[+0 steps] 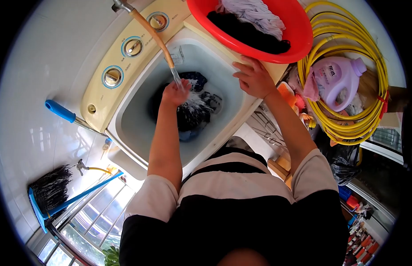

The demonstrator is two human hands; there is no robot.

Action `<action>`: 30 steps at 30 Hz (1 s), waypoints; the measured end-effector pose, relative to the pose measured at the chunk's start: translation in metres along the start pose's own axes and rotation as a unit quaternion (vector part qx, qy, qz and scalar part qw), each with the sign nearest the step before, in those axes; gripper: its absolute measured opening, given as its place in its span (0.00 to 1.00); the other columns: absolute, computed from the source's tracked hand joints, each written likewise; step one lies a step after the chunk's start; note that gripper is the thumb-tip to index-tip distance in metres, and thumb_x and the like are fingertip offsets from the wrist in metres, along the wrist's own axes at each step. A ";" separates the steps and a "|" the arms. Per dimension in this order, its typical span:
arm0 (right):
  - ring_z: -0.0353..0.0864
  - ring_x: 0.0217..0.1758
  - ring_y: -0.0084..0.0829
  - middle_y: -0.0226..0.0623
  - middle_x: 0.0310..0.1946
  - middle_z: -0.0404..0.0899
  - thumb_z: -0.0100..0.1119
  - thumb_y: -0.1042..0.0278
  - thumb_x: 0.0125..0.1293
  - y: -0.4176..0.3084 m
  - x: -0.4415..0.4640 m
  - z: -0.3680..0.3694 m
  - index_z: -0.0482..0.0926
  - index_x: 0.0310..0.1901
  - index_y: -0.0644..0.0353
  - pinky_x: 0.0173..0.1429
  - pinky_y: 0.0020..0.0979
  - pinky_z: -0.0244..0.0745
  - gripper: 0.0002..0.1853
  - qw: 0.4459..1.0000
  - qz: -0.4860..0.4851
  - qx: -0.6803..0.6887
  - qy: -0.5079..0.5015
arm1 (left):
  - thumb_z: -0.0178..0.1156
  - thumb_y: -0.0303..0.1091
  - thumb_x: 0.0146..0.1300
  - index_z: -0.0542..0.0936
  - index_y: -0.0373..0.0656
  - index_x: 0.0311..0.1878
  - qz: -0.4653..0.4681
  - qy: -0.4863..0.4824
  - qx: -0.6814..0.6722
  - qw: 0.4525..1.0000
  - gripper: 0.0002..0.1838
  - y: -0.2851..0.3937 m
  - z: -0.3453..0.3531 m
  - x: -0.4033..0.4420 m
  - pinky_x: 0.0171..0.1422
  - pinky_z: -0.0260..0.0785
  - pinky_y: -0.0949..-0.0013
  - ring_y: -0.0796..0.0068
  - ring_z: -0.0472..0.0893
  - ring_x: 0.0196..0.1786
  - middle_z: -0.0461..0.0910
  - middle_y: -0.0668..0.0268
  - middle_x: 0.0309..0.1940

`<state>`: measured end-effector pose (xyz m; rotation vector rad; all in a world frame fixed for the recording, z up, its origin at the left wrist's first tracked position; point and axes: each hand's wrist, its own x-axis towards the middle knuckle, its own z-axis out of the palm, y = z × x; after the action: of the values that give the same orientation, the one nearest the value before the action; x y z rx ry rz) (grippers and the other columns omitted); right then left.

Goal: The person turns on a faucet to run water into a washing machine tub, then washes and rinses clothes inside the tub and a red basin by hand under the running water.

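Water pours from an orange-brown hose (153, 33) into the open tub (134, 99) of a cream washing machine. In the stream is my left hand (176, 92), its fingers bent; whether they hold anything is hard to make out. Dark wet clothes (192, 117) lie at the tub's bottom, beneath and beside that hand. Over the tub's right rim, my right hand (254, 77) has its fingers apart and holds nothing. Just above it stands a red basin (299, 42) with white cloth (254, 15) and black cloth (241, 34) inside.
Three knobs line the control panel (97, 95). A coiled yellow hose (383, 84) and a purple detergent bottle (337, 80) are at the right. On the left are a blue handle (59, 111) and a black-bristled broom (48, 188). A metal rack (266, 126) stands beside the machine.
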<state>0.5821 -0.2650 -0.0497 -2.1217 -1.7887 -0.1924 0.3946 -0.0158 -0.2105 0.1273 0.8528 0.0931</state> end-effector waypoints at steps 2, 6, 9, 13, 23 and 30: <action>0.60 0.60 0.33 0.22 0.51 0.70 0.58 0.72 0.46 0.000 0.000 0.000 0.79 0.33 0.50 0.61 0.36 0.60 0.10 1.000 -0.004 -0.003 0.000 | 0.39 0.38 0.63 0.71 0.38 0.46 0.017 0.026 -0.038 0.999 0.16 -0.001 0.016 -0.010 0.41 0.70 0.59 0.54 0.75 0.45 0.76 0.57 0.39; 0.60 0.61 0.33 0.22 0.52 0.70 0.57 0.73 0.46 0.000 0.000 0.000 0.79 0.34 0.49 0.61 0.36 0.61 0.11 1.000 0.000 0.000 -0.006 | 0.42 0.38 0.62 0.74 0.39 0.41 -0.032 -0.079 0.001 0.996 0.15 0.000 -0.004 0.013 0.43 0.69 0.54 0.52 0.75 0.43 0.77 0.57 0.37; 0.60 0.61 0.33 0.21 0.51 0.71 0.57 0.72 0.47 -0.001 0.001 0.001 0.79 0.33 0.50 0.61 0.36 0.61 0.10 1.000 0.000 0.003 -0.004 | 0.46 0.49 0.59 0.73 0.40 0.46 -0.049 -0.011 0.192 0.980 0.22 -0.021 0.003 0.001 0.47 0.65 0.49 0.52 0.70 0.50 0.73 0.55 0.44; 0.59 0.61 0.33 0.22 0.51 0.70 0.57 0.71 0.47 -0.004 0.004 -0.001 0.79 0.33 0.50 0.62 0.38 0.59 0.09 1.000 -0.004 -0.005 -0.014 | 0.55 0.55 0.53 0.67 0.47 0.56 -0.057 0.157 0.544 0.822 0.31 -0.052 -0.017 -0.039 0.54 0.60 0.55 0.53 0.63 0.58 0.64 0.57 0.58; 0.56 0.62 0.40 0.26 0.54 0.67 0.56 0.69 0.48 -0.010 0.016 -0.006 0.79 0.38 0.51 0.62 0.44 0.56 0.12 0.995 -0.001 -0.029 -0.092 | 0.59 0.42 0.54 0.67 0.46 0.58 0.020 0.238 0.286 0.928 0.27 -0.029 -0.225 0.009 0.57 0.62 0.59 0.56 0.68 0.57 0.69 0.52 0.54; 0.56 0.62 0.42 0.27 0.55 0.66 0.56 0.70 0.47 -0.010 0.022 -0.001 0.78 0.39 0.52 0.62 0.43 0.55 0.14 0.989 0.002 -0.063 -0.135 | 0.65 0.41 0.49 0.71 0.38 0.54 0.085 0.313 0.399 0.857 0.29 -0.003 -0.282 0.035 0.57 0.62 0.66 0.64 0.71 0.53 0.73 0.54 0.49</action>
<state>0.5766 -0.2432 -0.0396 -2.3341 -1.9673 -0.0169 0.2049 0.0072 -0.4202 1.0032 1.4976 -0.0678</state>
